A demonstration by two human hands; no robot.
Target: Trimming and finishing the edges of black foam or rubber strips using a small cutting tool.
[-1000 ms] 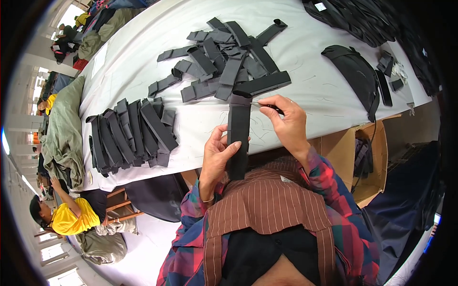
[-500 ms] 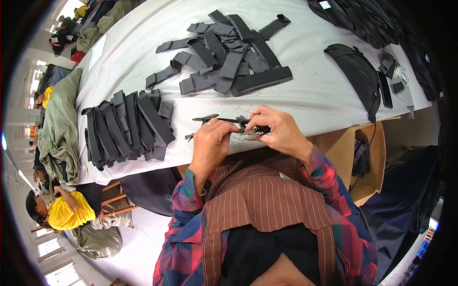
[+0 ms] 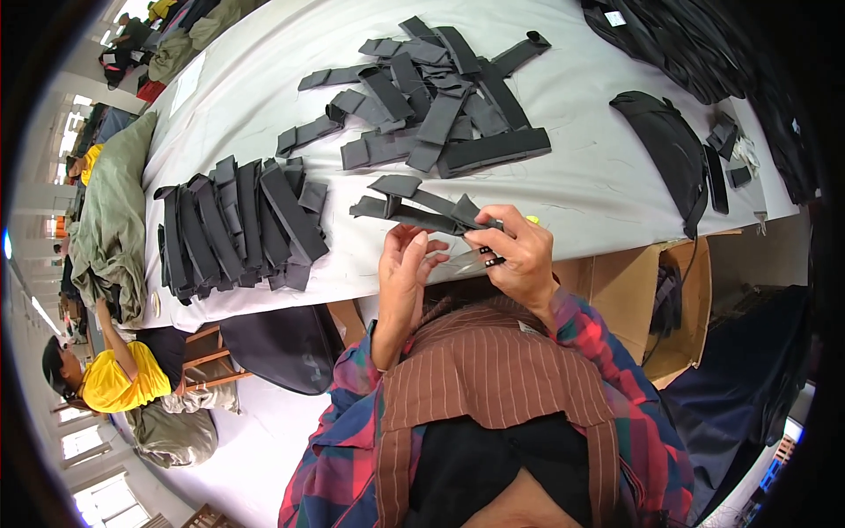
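Observation:
Near the front edge of the table, a dark grey fabric strip (image 3: 415, 216) is pinched by my right hand (image 3: 521, 253), its folded ends fanning out to the left. Black loops, apparently small scissors' handles (image 3: 489, 256), also sit in that hand's fingers; the blades are hard to make out. My left hand (image 3: 402, 280) is just below the strip, palm turned inward and fingers apart, with nothing visible in it. A loose heap of similar strips (image 3: 431, 106) lies beyond my hands. To the left is an overlapping row of strips (image 3: 238, 220).
The white-covered table (image 3: 563, 207) curves across the view. On its right are a black curved fabric piece (image 3: 656, 150), a phone (image 3: 716, 180) and piled black cloth (image 3: 678, 53). A cardboard box (image 3: 691, 308) stands below the edge. A person in yellow (image 3: 128, 378) is at left.
My left hand has let go of the strip and opened, moving slightly down and right. The strip, now held by my right hand alone, has swung up with its ends spread.

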